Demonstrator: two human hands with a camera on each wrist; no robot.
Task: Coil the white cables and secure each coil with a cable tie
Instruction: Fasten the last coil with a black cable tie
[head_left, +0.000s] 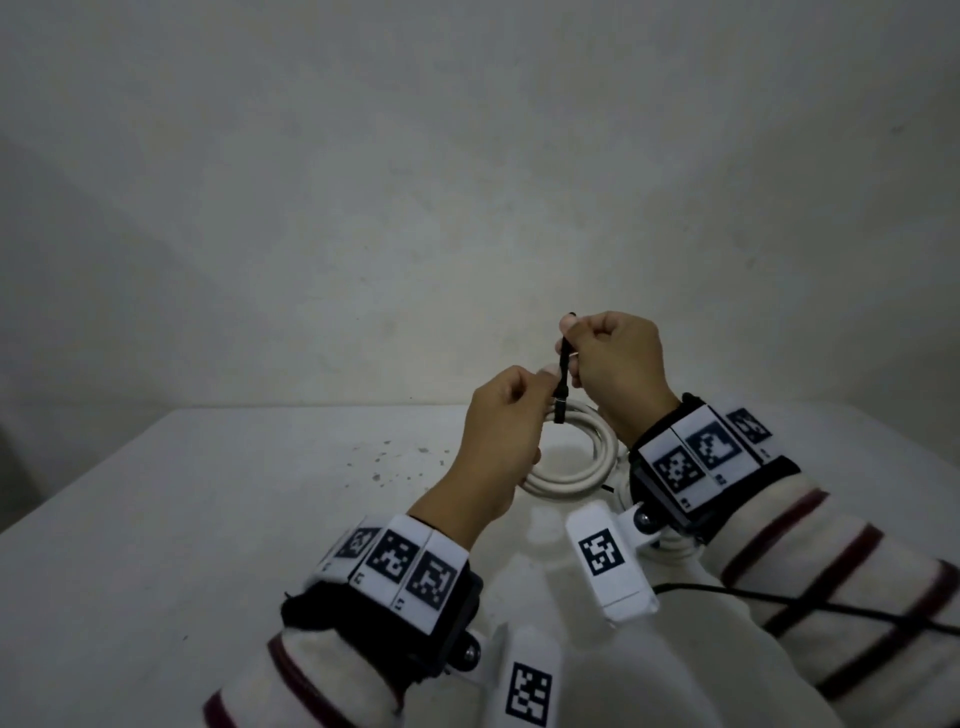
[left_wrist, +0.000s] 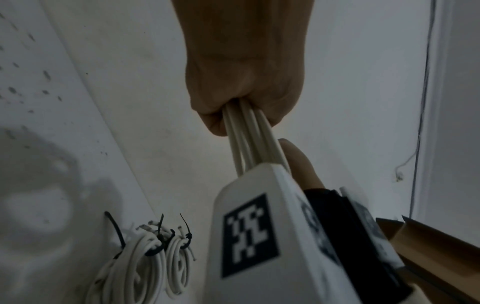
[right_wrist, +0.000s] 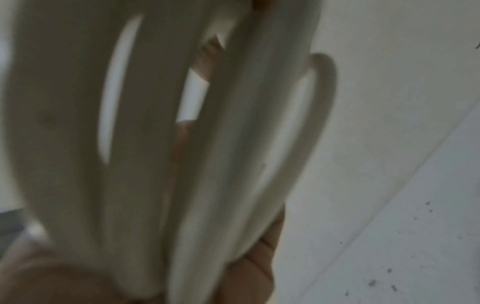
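A coil of white cable (head_left: 566, 467) hangs above the white table (head_left: 208, 519) between my two hands. My left hand (head_left: 506, 431) grips the coil's strands (left_wrist: 249, 131) in its curled fingers. A black cable tie (head_left: 562, 382) wraps the coil's top and stands upright. My right hand (head_left: 613, 364) pinches the tie's upper tail between thumb and fingers. The right wrist view is filled by blurred white cable loops (right_wrist: 233, 144) close to the lens. The tie's loop around the strands is mostly hidden behind my left thumb.
Several white coils bound with black ties (left_wrist: 145, 255) lie on the table near my body. A brown cardboard box edge (left_wrist: 428, 242) shows at the right. Dark specks (head_left: 389, 462) dot the tabletop. A thin black wire (head_left: 779, 597) runs over my right sleeve. A plain wall stands behind.
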